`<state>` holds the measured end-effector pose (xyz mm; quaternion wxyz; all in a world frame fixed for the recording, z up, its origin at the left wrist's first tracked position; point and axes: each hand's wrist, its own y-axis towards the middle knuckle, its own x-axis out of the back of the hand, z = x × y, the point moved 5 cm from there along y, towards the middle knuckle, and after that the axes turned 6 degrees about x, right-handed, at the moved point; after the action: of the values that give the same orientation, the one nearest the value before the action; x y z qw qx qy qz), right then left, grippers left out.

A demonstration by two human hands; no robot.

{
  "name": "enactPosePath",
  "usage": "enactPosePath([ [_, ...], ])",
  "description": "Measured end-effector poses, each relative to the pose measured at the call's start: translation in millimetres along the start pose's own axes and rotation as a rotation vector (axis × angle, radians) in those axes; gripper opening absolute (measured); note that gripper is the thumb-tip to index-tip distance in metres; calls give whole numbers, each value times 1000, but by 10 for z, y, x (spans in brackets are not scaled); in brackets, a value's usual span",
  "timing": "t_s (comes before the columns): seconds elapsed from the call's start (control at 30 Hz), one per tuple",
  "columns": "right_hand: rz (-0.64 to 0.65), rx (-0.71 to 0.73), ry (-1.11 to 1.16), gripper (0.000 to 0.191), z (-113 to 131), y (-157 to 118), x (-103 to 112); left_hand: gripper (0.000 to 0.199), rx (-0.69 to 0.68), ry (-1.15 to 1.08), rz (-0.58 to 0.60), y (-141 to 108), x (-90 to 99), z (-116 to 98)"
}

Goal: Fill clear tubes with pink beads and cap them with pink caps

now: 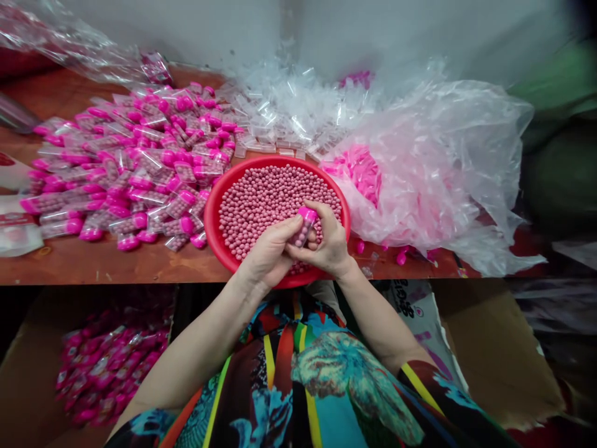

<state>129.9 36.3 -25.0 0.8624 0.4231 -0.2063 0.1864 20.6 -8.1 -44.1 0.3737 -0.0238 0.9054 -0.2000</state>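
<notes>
Both my hands are together over a red basin (pixel 212 239) filled with small pink balls (pixel 261 199). Between them is a small clear container (pixel 301 235) with a bright pink cap, and pink balls show through its wall. My left hand (pixel 273 252) is closed around the container's lower left side. My right hand (pixel 332 239) grips it from the right, with a finger up by the cap. The container is tilted, cap uppermost. Part of its body is hidden behind my fingers.
Left of the basin lies a heap of filled, pink-capped containers (pixel 140 168). Empty clear containers (pixel 298 112) are piled behind it. A plastic bag (pixel 420 180) with pink caps (pixel 359 171) sits to the right. Below the table's front edge, a box holds pink packages (pixel 112 367).
</notes>
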Motion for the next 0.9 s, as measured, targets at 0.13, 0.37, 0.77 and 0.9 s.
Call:
enactPosePath([
  [0.13, -27, 38, -79, 59, -23, 16, -65, 22, -218, 346, -98, -46, 13, -120],
  [0.37, -67, 189, -178, 57, 99, -42, -63, 14, -396, 911, -166, -203, -44, -202],
  [0.77, 24, 159, 6, 68, 355, 112, -295, 28, -591, 843, -402, -393, 424, -717],
  [0.9, -20, 130, 449, 14, 732, 184, 138, 53, -622, 857, -762, -353, 1103, -1382],
])
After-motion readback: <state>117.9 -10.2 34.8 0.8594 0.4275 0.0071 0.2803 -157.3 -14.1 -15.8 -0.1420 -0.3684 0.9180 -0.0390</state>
